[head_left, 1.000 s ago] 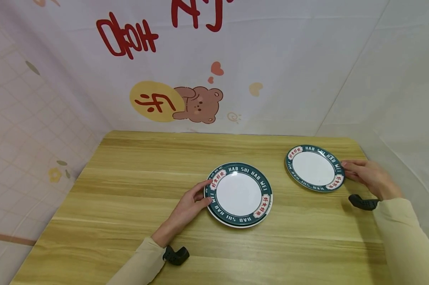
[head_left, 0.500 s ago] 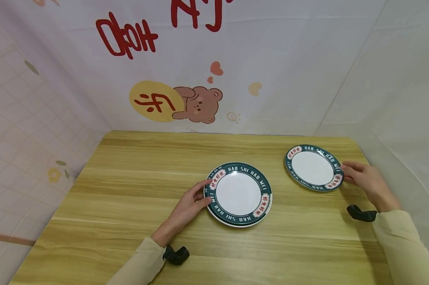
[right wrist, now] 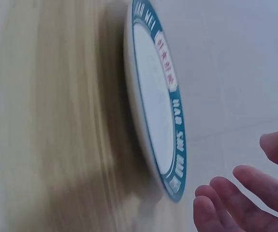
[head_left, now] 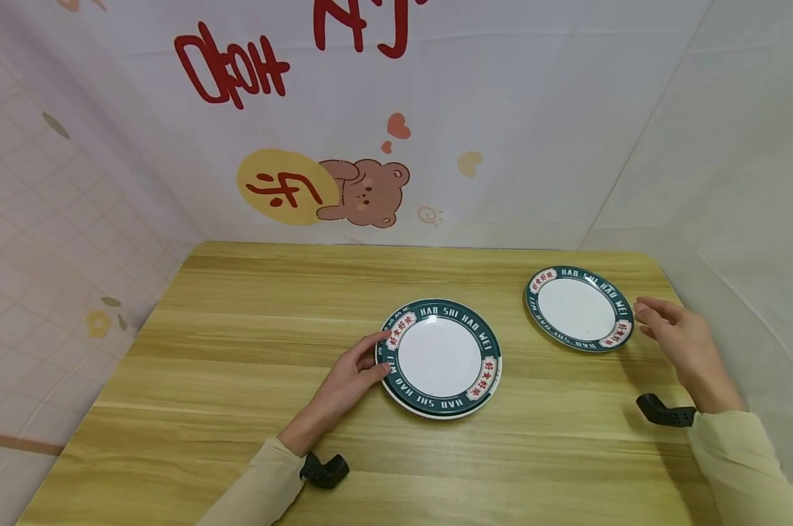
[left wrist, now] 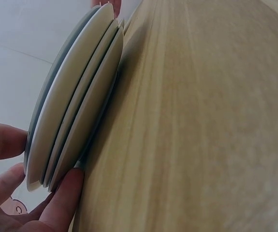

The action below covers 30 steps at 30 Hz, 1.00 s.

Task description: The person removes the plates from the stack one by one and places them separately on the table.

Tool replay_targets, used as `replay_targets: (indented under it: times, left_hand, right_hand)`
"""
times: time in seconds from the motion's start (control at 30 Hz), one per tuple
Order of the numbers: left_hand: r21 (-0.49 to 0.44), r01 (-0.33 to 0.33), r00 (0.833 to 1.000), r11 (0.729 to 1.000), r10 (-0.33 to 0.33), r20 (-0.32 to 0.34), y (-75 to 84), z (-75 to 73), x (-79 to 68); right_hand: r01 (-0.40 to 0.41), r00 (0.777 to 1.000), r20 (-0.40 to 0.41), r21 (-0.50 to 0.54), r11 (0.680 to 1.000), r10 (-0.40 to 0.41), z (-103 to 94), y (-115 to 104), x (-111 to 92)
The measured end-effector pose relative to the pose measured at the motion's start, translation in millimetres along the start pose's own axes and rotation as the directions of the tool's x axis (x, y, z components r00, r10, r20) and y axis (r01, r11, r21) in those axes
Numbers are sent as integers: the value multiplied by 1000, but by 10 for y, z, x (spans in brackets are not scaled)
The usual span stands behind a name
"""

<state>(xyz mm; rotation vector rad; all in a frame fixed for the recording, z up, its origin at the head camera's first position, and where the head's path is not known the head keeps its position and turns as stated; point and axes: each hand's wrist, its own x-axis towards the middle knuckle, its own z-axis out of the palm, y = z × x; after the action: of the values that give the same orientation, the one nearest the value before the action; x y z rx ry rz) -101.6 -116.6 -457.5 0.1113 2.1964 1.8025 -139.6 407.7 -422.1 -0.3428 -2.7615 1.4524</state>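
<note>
Wood-grain desk [head_left: 238, 409] here: nearest in, the left grip [head_left: 343, 387] has the plate stack [head_left: 442, 358] pinched at one edge, and I'd go easy there so nothing slides. Farther right, the right grip [head_left: 682, 347] is loose and empty just beside the single plate [head_left: 579, 308], so don't knock it; white bear-print cloth [head_left: 534, 95] hangs behind.

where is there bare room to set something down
Widest: the table left of the left hand and plate stack. Also bare: the front, between the sleeves; a narrow strip between stack and single plate. Crowded: far right, with that plate and the right hand.
</note>
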Motion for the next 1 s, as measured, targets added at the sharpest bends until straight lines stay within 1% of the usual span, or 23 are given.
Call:
replay_targets:
  times: [0.1, 0.23, 0.4, 0.5, 0.63, 0.77, 0.9, 1.0]
  left_hand:
    - [3, -1, 1000, 1000, 1, -3, 6, 0, -9]
    - [7, -7, 1000, 1000, 7, -1, 6, -3, -22]
    - [11, -5, 1000, 1000, 5, -2, -9, -6, -22]
    - [-6, -8, 1000, 1000, 8, -5, -15, -1, -11]
    - [-26, -4, 1000, 1000, 3, -20, -13, 10, 0]
    - [-15, 2, 999, 1000, -3, -39, -1, 15, -6]
    - [-3, 3, 999, 1000, -3, -42, -6, 12, -8]
    - [4, 6, 999, 1000, -5, -40, -8, 10, -9]
  right_hand:
    - [9, 1000, -17, -21, 1000, -9, 36, -86, -86]
    - [17, 1000, -14, -51, 999, -17, 104, -215, -205]
    - [93, 996, -16, 32, 995, -93, 211, -333, -307]
    - [131, 991, -16, 71, 989, -130, 279, -386, -360]
    - [160, 987, 19, 73, 984, -162, 369, -448, -443]
    - [187, 980, 57, 67, 980, -191, 487, -511, -521]
    - [223, 970, 85, 73, 972, -229, 626, -574, -574]
    - [234, 965, 100, 79, 969, -242, 725, -620, -606]
